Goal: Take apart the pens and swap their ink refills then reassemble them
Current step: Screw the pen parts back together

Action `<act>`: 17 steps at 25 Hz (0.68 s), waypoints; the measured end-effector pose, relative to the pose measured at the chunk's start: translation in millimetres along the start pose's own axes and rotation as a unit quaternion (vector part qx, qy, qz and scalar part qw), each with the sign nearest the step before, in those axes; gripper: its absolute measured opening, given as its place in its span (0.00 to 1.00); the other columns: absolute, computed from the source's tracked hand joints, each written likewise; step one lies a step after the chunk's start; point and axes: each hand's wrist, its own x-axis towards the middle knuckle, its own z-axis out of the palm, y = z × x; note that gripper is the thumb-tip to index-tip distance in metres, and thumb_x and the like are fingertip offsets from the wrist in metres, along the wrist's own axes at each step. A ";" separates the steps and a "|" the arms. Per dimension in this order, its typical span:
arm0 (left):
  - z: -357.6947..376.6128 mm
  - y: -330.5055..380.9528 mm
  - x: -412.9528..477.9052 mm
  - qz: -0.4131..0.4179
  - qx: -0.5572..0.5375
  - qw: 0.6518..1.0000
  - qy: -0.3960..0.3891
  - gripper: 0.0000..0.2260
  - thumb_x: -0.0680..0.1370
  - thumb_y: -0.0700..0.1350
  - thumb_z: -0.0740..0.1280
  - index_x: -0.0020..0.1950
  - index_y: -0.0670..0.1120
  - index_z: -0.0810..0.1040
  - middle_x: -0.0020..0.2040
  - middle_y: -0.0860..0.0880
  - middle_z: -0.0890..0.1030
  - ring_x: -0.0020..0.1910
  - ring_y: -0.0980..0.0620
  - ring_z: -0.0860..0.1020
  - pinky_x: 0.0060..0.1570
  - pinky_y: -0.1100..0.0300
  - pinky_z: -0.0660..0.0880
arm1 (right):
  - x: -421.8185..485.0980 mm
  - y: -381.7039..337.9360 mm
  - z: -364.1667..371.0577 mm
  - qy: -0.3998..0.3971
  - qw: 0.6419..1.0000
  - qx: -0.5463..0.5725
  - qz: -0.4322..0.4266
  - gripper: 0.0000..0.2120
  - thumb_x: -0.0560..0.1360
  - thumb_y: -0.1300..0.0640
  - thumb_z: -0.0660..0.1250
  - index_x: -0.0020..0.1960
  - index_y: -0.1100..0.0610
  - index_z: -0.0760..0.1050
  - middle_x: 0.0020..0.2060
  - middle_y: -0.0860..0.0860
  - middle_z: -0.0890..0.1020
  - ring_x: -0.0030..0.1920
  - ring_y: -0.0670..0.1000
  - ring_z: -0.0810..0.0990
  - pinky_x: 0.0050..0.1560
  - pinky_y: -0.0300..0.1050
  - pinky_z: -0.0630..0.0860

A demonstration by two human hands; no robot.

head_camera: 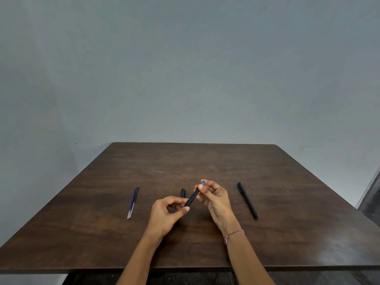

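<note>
I see a dark brown wood table [205,161] against a plain grey wall [185,68]. Mid-table, the left hand [166,212] fingers pinch the rear of the black pen [193,197]. The right hand [216,198] fingers pinch near its blue tip, which points to 1 o'clock. A loose cap [183,193] lies just behind, at 12. Two refills [133,202] lie side by side at 9 o'clock, and the second pen [247,200], capped, is at 3.

Dark wooden table [287,233] — two refills [132,202] lie left; a cap [183,193] centre; a black pen [247,200] right.
</note>
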 end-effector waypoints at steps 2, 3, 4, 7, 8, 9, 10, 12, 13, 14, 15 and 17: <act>0.0 0.2 -0.2 -0.002 -0.003 1.000 -0.002 0.11 0.68 0.38 0.76 0.44 0.54 0.84 0.39 0.49 0.84 0.39 0.58 0.80 0.44 0.66 0.75 | 0.1 0.0 -0.4 0.001 1.000 -0.002 -0.003 0.13 0.63 0.62 0.73 0.48 0.60 0.78 0.39 0.54 0.85 0.41 0.49 0.85 0.37 0.39 0.80; 0.1 0.4 -0.3 -0.003 -0.003 1.000 -0.003 0.11 0.68 0.38 0.76 0.44 0.54 0.84 0.39 0.49 0.84 0.40 0.58 0.80 0.45 0.66 0.75 | 0.4 0.1 -0.4 -0.001 1.000 -0.003 -0.006 0.13 0.63 0.62 0.73 0.48 0.60 0.78 0.39 0.54 0.85 0.41 0.49 0.85 0.37 0.39 0.80; 0.3 0.8 -0.4 -0.005 -0.004 1.000 -0.003 0.11 0.68 0.39 0.76 0.44 0.54 0.84 0.39 0.49 0.84 0.40 0.58 0.80 0.45 0.65 0.75 | 0.4 0.5 -0.5 -0.005 1.000 -0.005 -0.010 0.13 0.64 0.61 0.73 0.48 0.59 0.78 0.39 0.54 0.85 0.41 0.49 0.85 0.38 0.39 0.80; 0.8 1.6 -0.9 -0.021 -0.016 1.000 0.008 0.11 0.68 0.39 0.76 0.44 0.55 0.83 0.39 0.50 0.84 0.41 0.56 0.81 0.45 0.64 0.76 | 0.5 2.5 0.8 -0.025 0.999 -0.011 -0.028 0.13 0.67 0.60 0.72 0.51 0.58 0.79 0.42 0.54 0.85 0.44 0.50 0.85 0.41 0.39 0.80; 1.2 2.1 -0.8 -0.025 -0.022 0.999 0.014 0.11 0.68 0.39 0.76 0.43 0.55 0.83 0.39 0.51 0.84 0.41 0.56 0.81 0.45 0.65 0.76 | 0.4 3.0 1.4 -0.032 0.999 -0.014 -0.032 0.13 0.68 0.59 0.71 0.52 0.59 0.79 0.43 0.54 0.85 0.45 0.50 0.84 0.42 0.39 0.80; 1.3 2.4 -0.8 -0.029 -0.032 0.999 0.024 0.11 0.68 0.38 0.76 0.43 0.54 0.83 0.38 0.52 0.84 0.40 0.56 0.81 0.44 0.65 0.76 | 0.1 3.6 2.1 -0.039 0.998 -0.022 -0.037 0.14 0.70 0.57 0.71 0.54 0.59 0.79 0.44 0.55 0.85 0.46 0.50 0.84 0.43 0.40 0.80; 1.4 2.7 -0.6 -0.033 -0.046 0.998 0.036 0.11 0.68 0.38 0.76 0.43 0.53 0.83 0.38 0.52 0.85 0.40 0.57 0.81 0.44 0.66 0.76 | -0.5 4.8 2.9 -0.044 0.997 -0.040 -0.043 0.14 0.71 0.56 0.70 0.56 0.59 0.78 0.46 0.55 0.85 0.47 0.50 0.84 0.45 0.41 0.80; 1.1 2.9 0.0 -0.043 -0.074 0.994 0.065 0.11 0.68 0.37 0.76 0.44 0.52 0.83 0.38 0.52 0.84 0.40 0.57 0.81 0.42 0.67 0.77 | -1.9 8.2 5.2 -0.053 0.991 -0.108 -0.056 0.14 0.74 0.57 0.68 0.58 0.57 0.78 0.48 0.55 0.84 0.50 0.51 0.83 0.48 0.42 0.80; 0.9 2.7 0.4 -0.048 -0.086 0.992 0.079 0.11 0.69 0.36 0.75 0.45 0.51 0.83 0.38 0.51 0.84 0.40 0.57 0.81 0.42 0.67 0.76 | -2.4 10.1 6.8 -0.059 0.985 -0.152 -0.062 0.13 0.75 0.58 0.68 0.60 0.57 0.77 0.49 0.55 0.84 0.52 0.50 0.83 0.50 0.42 0.80; 0.6 2.5 1.2 -0.055 -0.097 0.989 0.093 0.10 0.69 0.36 0.75 0.45 0.50 0.83 0.39 0.50 0.84 0.40 0.57 0.82 0.41 0.67 0.76 | -2.5 11.8 8.1 -0.069 0.973 -0.209 -0.070 0.13 0.76 0.60 0.67 0.61 0.55 0.76 0.51 0.54 0.83 0.54 0.49 0.82 0.52 0.42 0.80; 0.2 2.2 1.9 -0.061 -0.105 0.987 0.108 0.10 0.69 0.36 0.75 0.46 0.49 0.83 0.40 0.50 0.84 0.41 0.56 0.82 0.41 0.67 0.76 | -2.5 13.2 9.3 -0.078 0.954 -0.277 -0.085 0.14 0.77 0.61 0.66 0.62 0.54 0.76 0.52 0.52 0.82 0.55 0.48 0.81 0.55 0.42 0.78; 0.0 1.7 3.0 -0.072 -0.117 0.980 0.142 0.09 0.70 0.36 0.74 0.45 0.49 0.82 0.41 0.50 0.84 0.40 0.56 0.81 0.40 0.66 0.75 | -1.1 15.6 9.7 -0.084 0.899 -0.410 -0.128 0.14 0.78 0.61 0.64 0.63 0.51 0.76 0.54 0.47 0.79 0.55 0.44 0.77 0.59 0.37 0.74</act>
